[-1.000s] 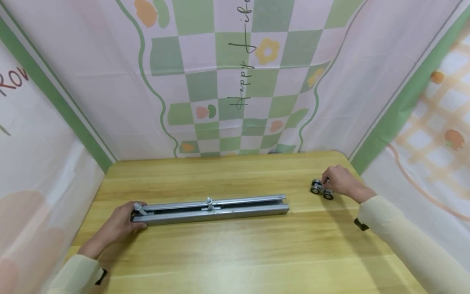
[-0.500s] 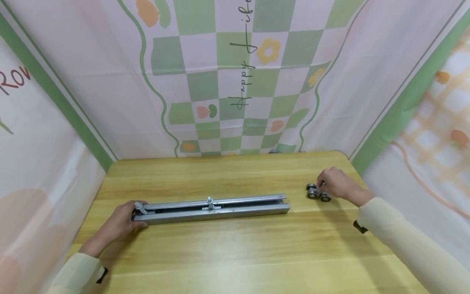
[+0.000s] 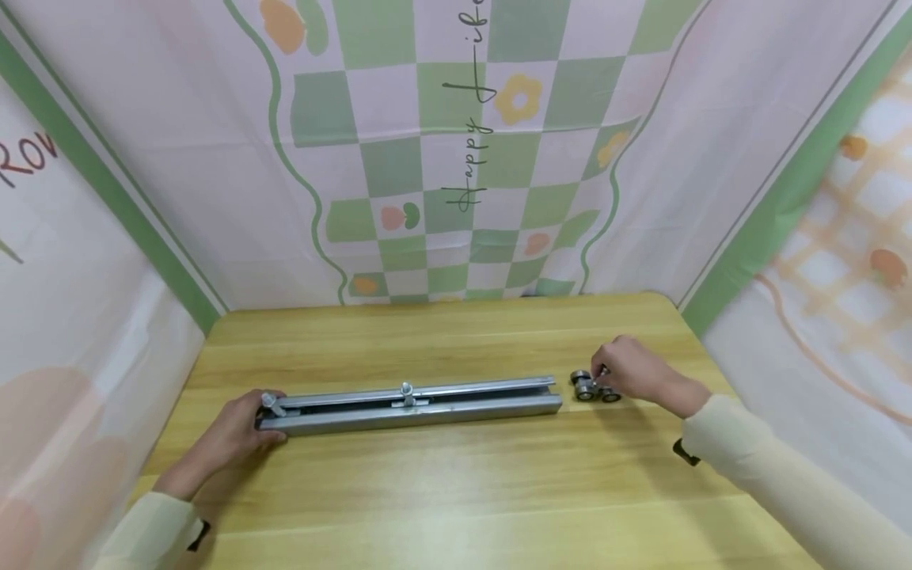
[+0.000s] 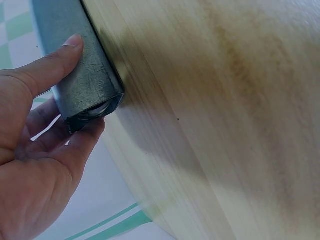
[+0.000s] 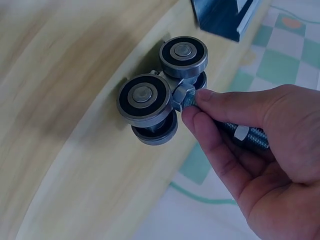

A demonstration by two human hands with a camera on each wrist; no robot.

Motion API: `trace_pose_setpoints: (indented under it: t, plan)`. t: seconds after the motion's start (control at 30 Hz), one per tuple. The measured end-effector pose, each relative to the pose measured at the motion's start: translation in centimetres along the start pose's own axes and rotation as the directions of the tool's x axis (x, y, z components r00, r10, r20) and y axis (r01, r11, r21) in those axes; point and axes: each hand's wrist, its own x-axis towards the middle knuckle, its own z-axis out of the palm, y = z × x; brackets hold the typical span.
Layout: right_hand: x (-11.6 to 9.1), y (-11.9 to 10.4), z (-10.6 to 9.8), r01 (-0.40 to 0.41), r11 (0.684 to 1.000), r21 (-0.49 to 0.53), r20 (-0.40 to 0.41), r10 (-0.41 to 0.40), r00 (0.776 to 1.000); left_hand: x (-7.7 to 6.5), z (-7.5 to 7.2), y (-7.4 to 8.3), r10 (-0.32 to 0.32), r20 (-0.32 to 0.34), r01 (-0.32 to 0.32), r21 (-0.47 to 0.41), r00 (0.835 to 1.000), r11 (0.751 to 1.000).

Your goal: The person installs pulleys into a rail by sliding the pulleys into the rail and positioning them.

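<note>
A long metal C-channel track [image 3: 456,413] lies across the table, its slot facing up. My left hand [image 3: 238,427] grips the track's left end, thumb on the near side; in the left wrist view the thumb [image 4: 57,65] presses the track wall [image 4: 85,80]. Two bolts stand up from the slot, one bolt [image 3: 271,404] beside the left hand and another bolt [image 3: 407,393] near the middle. My right hand [image 3: 637,370] pinches the threaded bolt [image 5: 189,97] of a roller trolley [image 5: 145,97] with several bearing wheels. The trolley sits just off the track's right end, roughly in line with it.
The wooden table [image 3: 442,491] runs up to a patterned cloth wall [image 3: 456,158] at the back. More cloth walls stand on the left and right. In the right wrist view, the track's open end [image 5: 220,17] shows beyond the trolley.
My right hand has moved the roller trolley leftward and slightly nearer, up close to the track's right end. The left hand and the track have stayed in place.
</note>
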Motion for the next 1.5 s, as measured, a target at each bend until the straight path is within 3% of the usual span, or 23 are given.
trace_pose_setpoints:
  t: [0.7,1.5]
  plan:
    - [0.7,-3.0,0.4,0.042,0.997,0.061,0.02,-0.043,0.999,-0.1,0.2,-0.1,0.008,-0.012,-0.008,-0.005,1.0,1.0]
    - [2.1,-4.6,0.4,0.117,0.989,0.089,0.008,-0.118,0.993,-0.1,-0.1,0.2,0.003,0.006,-0.003,0.001,1.0,1.0]
